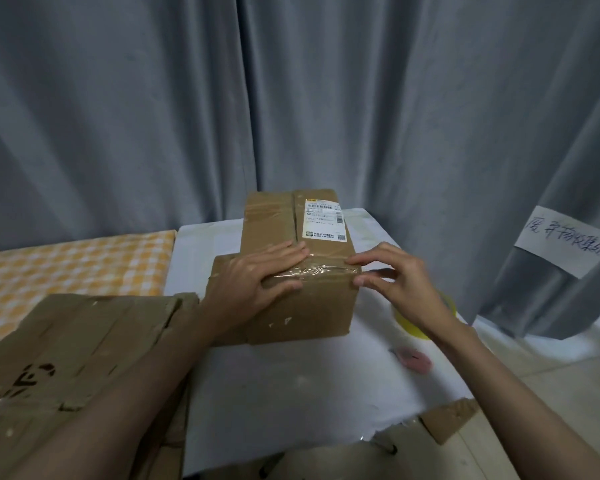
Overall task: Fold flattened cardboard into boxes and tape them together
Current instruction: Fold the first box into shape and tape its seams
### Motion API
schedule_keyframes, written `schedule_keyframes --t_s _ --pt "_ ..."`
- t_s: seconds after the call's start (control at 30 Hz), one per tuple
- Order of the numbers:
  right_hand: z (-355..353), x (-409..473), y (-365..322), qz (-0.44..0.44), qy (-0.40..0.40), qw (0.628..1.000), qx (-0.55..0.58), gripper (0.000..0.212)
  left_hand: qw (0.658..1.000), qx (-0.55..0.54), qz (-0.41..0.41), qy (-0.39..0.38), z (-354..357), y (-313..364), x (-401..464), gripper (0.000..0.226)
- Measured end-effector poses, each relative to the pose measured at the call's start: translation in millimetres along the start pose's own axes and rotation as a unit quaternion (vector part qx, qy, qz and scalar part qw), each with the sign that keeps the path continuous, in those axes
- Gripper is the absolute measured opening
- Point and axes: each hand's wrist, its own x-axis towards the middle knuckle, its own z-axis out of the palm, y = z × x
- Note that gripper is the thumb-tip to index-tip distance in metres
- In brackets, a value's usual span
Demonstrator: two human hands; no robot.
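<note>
Currently one box (297, 258) sits folded on the bench (291, 382); left hand (257, 282) flat, pressing tape (326, 270) down, right hand (392, 282) loose, fingertips at the tape end. Flattened cardboard (73, 358) left to do.

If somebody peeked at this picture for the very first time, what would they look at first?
Probably the brown cardboard box in the middle of the white table, with the left hand pressing flat on its shiny tape and the right hand touching its corner. Next, the big grey curtain behind.
</note>
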Motion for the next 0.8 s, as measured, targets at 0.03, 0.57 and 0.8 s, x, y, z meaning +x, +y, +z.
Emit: schedule_keyframes --t_s 0.03,0.57,0.8 --pt "-5 -1 1 0.005 -0.008 1.000 0.002 0.028 1.000 -0.005 -0.007 0.000 -2 -1 -2 0.056" --pt "14 -7 -12 -0.011 0.102 0.995 -0.007 0.023 0.898 -0.174 -0.339 0.221 13 58 -5 0.052" --pt "20 -23 -31 -0.084 0.085 0.990 -0.068 0.023 0.878 -0.196 -0.347 0.264 -1 33 2 0.034"
